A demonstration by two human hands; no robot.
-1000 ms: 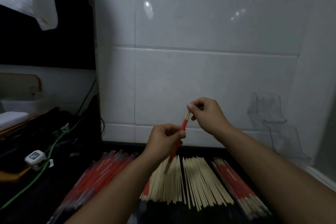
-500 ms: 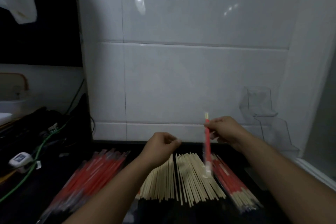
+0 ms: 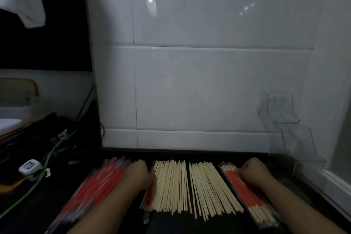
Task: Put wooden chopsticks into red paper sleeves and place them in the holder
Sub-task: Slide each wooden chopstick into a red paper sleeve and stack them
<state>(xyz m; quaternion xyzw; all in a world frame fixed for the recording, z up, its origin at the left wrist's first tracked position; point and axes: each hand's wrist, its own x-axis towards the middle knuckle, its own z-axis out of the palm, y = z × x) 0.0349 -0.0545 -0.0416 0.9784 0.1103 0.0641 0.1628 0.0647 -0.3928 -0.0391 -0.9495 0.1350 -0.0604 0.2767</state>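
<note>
I am resting my right hand [image 3: 254, 174] on light, stiff sleeved chopsticks [image 3: 245, 192], best pinched mid-sleeve, finger state hidden on both hands.

Bare wooden chopsticks [image 3: 190, 188] lie fanned on the dark counter [image 3: 190, 224]. Left of them, the left hand [image 3: 137, 175] rests by the red sleeves [image 3: 98, 186]; right, the right hand [image 3: 253, 174] touches sleeved chopsticks [image 3: 245, 194], perhaps gripping. Clear holder [image 3: 281, 112] stands beyond.
</note>
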